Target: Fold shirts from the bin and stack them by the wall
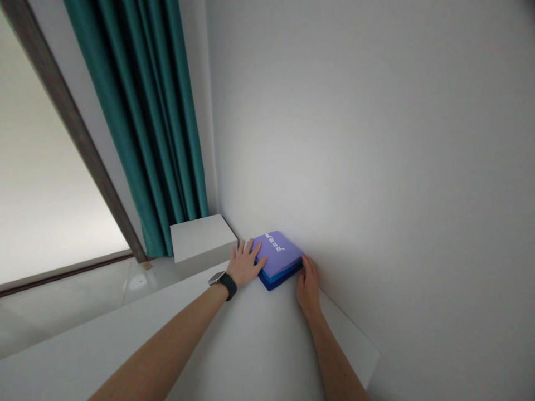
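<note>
against the wall (376,139), at the far end of a white ledge (259,340), lies a small stack of flat square pieces (279,255). its top piece is purple with white lettering, and under it show a lighter blue edge and a dark blue one. the back side of the stack touches the wall, and the stack lies flat on the ledge.

the left hand (246,265) rests palm down on the ledge with the fingers spread. its fingertips lie on the left edge of the purple top piece. it is unclenched and closes around nothing. a black smartwatch (223,283) sits on that wrist.

the right hand (308,287) lies just beside the wall, on the near right side of the stack. its fingers are stretched out and touch the dark blue lower edge. it too is relaxed, not gripping; the thumb is hidden.

beyond the left hand, a white box-shaped block (203,236) stands in the corner, near the stack but apart from it. a teal curtain (146,111) hangs behind the block. further left, a dark frame (71,122) borders a pale, bright pane, and a glossy pale floor (62,301) shows below the ledge.
</note>
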A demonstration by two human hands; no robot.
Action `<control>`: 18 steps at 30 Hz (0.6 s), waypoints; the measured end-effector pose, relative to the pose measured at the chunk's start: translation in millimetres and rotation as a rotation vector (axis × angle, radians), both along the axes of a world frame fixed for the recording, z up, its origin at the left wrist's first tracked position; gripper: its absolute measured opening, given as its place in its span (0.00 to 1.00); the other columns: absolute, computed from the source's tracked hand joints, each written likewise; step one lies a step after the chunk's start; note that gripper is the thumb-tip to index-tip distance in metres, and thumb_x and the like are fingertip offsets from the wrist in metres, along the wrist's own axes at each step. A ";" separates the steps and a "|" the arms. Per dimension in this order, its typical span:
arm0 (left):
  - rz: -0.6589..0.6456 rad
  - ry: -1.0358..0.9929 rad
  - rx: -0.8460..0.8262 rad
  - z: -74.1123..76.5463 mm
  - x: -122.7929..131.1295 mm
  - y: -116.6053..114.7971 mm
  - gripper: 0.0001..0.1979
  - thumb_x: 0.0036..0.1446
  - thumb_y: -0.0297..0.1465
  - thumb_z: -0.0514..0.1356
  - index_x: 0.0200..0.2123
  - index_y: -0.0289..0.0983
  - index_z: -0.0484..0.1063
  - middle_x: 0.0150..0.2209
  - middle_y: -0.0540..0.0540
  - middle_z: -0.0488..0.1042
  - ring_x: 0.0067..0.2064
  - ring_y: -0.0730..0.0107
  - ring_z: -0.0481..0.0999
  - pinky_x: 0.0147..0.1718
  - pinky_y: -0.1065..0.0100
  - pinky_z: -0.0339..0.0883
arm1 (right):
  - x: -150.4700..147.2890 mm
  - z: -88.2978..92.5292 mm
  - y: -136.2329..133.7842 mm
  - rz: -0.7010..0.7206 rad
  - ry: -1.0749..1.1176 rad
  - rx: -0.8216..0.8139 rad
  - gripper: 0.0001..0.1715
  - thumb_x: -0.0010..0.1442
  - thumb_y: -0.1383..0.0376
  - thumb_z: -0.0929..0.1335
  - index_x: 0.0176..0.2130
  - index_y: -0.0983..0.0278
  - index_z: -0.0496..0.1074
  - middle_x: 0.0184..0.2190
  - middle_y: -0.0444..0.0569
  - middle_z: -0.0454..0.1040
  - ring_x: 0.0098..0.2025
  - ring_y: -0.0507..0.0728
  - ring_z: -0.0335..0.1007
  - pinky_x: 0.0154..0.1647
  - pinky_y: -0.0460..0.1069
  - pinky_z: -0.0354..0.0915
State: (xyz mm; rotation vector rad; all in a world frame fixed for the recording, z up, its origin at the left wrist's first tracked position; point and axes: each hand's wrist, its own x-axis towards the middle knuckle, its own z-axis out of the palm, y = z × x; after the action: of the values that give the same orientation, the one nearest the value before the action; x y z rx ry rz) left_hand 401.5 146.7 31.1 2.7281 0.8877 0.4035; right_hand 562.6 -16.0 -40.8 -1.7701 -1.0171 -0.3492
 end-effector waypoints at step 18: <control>-0.130 -0.361 0.089 -54.0 -28.8 -30.9 0.26 0.57 0.26 0.52 0.60 0.36 0.59 0.53 0.37 0.65 0.56 0.54 0.63 0.54 0.52 0.62 | -9.0 9.3 -6.9 0.083 0.192 -0.121 0.17 0.61 0.58 0.58 0.43 0.64 0.68 0.28 0.47 0.71 0.28 0.57 0.67 0.33 0.51 0.63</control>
State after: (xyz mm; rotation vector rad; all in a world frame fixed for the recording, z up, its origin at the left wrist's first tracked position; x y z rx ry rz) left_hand 372.7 115.9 -22.9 2.6459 0.6058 0.8912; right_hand 553.6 -22.9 -31.5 -1.8237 -0.9874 -0.0647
